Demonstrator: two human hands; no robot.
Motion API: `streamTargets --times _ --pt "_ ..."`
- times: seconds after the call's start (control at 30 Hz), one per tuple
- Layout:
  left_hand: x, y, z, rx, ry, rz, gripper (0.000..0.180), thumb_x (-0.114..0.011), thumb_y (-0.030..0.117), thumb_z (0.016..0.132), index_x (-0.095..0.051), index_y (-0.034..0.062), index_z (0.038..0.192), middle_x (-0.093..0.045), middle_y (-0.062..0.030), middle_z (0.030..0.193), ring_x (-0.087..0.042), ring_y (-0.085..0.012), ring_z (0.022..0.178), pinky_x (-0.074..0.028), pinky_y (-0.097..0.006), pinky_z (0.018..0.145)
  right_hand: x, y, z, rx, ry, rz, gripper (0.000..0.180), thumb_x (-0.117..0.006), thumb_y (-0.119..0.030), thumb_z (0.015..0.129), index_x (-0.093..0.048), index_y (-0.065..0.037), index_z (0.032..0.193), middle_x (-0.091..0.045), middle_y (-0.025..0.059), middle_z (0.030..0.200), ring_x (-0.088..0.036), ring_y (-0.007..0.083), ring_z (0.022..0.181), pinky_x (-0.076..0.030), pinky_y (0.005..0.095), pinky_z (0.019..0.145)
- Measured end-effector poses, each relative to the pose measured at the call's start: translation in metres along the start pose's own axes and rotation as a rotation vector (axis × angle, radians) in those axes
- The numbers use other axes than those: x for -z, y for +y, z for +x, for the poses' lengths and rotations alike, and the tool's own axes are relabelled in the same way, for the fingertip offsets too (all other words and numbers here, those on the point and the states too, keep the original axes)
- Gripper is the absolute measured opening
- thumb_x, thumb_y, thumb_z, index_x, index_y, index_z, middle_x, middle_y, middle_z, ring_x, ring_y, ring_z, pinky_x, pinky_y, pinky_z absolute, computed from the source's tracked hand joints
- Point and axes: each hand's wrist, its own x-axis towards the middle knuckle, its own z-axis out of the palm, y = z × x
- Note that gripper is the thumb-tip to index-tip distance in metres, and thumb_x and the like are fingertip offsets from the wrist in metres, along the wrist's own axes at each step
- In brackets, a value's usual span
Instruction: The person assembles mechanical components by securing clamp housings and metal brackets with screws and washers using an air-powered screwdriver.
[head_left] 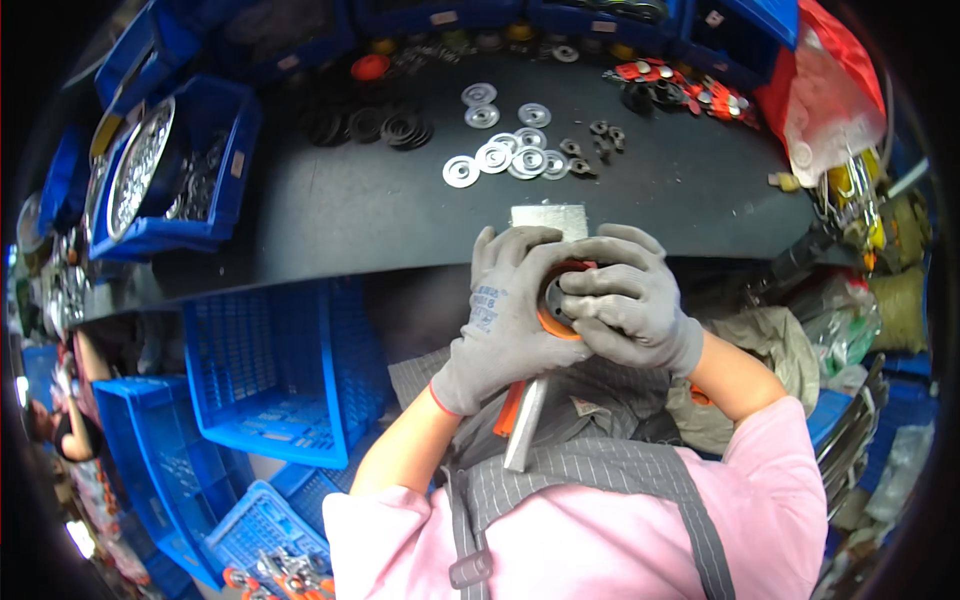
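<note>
Both of my hands wear grey gloves and meet in front of the bench edge. My left hand [510,310] is wrapped round an orange round part [561,328] with a dark disc [553,298] inside it. Fingers of my right hand [632,300] press on that disc from the other side. Below the left hand stick out a silver metal bar [525,425] and an orange strip [509,408]; the gloves hide whether they join the round part. Beyond the fingers, a silver block [550,219] lies at the bench edge.
On the dark bench [330,215] are silver discs [494,158], black rings [400,128], small metal fittings [603,137] and orange-and-silver parts [690,88]. A blue bin [225,190] stands left, a red bag [815,85] right. Blue crates [265,370] sit below; another person [80,430] is far left.
</note>
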Motion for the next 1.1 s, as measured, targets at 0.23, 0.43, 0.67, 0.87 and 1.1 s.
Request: streamTargets --times 0.23,0.43,0.67,0.87,1.1 --pt "-0.017 0.004 0.007 -0.005 -0.061 -0.032 0.085 -0.101 0.039 0.064 -0.066 0.0072 0.134 -0.065 -0.0172 0.143 -0.06 -0.0423 0.137 -0.038 -0.057 0.125 -0.005 -0.004 -0.024 -0.064 0.217 0.115 0.021 -0.083 -0.032 0.091 -0.083 -0.013 0.101 -0.081 0.005 0.112 -0.074 0.0326 0.118 -0.054 0.053 0.107" --pt "-0.019 0.021 -0.008 0.098 0.033 -0.157 0.08 -0.103 0.026 0.061 -0.069 0.0074 0.13 -0.068 -0.0163 0.14 -0.06 -0.0402 0.133 -0.04 -0.055 0.121 0.092 -0.035 -0.036 -0.242 0.523 -0.064 0.022 -0.083 -0.007 0.089 -0.079 -0.006 0.111 -0.078 0.0087 0.117 -0.072 0.0345 0.122 -0.053 0.0483 0.111" --pt "-0.012 0.022 -0.003 -0.003 0.01 0.036 0.079 -0.104 0.03 0.062 -0.069 0.0098 0.131 -0.07 -0.0137 0.134 -0.063 -0.0391 0.133 -0.034 -0.058 0.127 0.158 0.095 -0.204 -0.978 1.051 -0.505 0.055 -0.088 -0.013 0.096 -0.064 0.002 0.143 -0.068 0.01 0.123 -0.066 0.0236 0.107 -0.054 0.0388 0.099" --pt "-0.005 0.017 0.002 -0.012 0.008 0.031 0.079 -0.101 0.043 0.068 -0.07 0.0112 0.133 -0.067 -0.0155 0.139 -0.059 -0.04 0.139 -0.031 -0.059 0.128 0.135 0.11 -0.249 -0.94 1.097 -0.044 0.042 -0.08 -0.001 0.099 -0.068 -0.004 0.138 -0.07 0.0006 0.111 -0.065 0.0112 0.095 -0.057 0.0301 0.09" --pt "0.0 0.005 -0.01 0.022 0.023 0.038 0.082 -0.097 0.05 0.068 -0.07 0.014 0.136 -0.064 -0.0156 0.144 -0.053 -0.04 0.144 -0.022 -0.063 0.131 0.124 -0.035 -0.075 -0.621 0.954 0.864 0.057 -0.068 -0.001 0.091 -0.057 -0.002 0.146 -0.059 0.011 0.126 -0.064 0.0212 0.096 -0.052 0.038 0.096"
